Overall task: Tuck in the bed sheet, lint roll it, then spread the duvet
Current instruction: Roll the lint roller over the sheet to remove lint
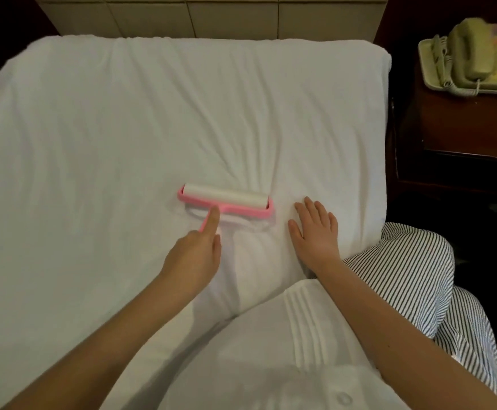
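While the left hand (195,258) grips the pink lint roller (226,199) by its handle, forefinger along it, and the right hand (315,232) lies flat, fingers spread, just beside it, the sticky roll could bunch the creased bed sheet (123,128) beneath and loosen its tuck.

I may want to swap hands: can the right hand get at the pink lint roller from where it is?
Probably yes. The right hand lies flat on the sheet beside the lint roller, at its right end, with only bare sheet between them. The left hand holds its handle, though.
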A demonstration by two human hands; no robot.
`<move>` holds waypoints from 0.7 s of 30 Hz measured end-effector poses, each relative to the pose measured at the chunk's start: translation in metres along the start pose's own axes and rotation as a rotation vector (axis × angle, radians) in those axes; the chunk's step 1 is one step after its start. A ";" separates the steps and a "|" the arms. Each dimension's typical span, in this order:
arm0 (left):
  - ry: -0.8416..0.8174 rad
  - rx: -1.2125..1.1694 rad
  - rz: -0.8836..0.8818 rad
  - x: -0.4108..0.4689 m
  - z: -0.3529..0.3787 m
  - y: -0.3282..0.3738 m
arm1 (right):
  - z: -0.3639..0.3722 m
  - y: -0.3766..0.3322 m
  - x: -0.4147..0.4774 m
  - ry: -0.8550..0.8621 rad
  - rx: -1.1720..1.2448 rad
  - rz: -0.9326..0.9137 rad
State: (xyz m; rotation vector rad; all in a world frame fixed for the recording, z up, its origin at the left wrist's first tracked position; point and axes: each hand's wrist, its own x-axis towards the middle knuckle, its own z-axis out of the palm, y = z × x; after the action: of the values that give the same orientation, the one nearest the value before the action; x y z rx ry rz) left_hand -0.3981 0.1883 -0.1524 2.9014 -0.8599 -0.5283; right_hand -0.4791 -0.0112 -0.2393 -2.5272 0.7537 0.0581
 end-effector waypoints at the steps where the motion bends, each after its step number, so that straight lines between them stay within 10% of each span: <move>1: 0.018 -0.005 0.004 0.009 -0.002 -0.001 | 0.000 0.000 0.001 -0.001 0.001 0.003; 8: 0.124 -0.150 0.013 0.143 -0.033 0.041 | -0.003 0.006 -0.001 0.018 0.005 0.006; 21: 0.092 -0.124 0.053 0.133 -0.029 0.025 | 0.003 0.002 0.011 0.025 -0.009 0.052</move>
State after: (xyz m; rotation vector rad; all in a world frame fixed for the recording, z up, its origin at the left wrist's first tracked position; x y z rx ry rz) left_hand -0.2967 0.0949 -0.1620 2.7592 -0.8574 -0.4241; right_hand -0.4706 -0.0166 -0.2448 -2.5218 0.8304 0.0475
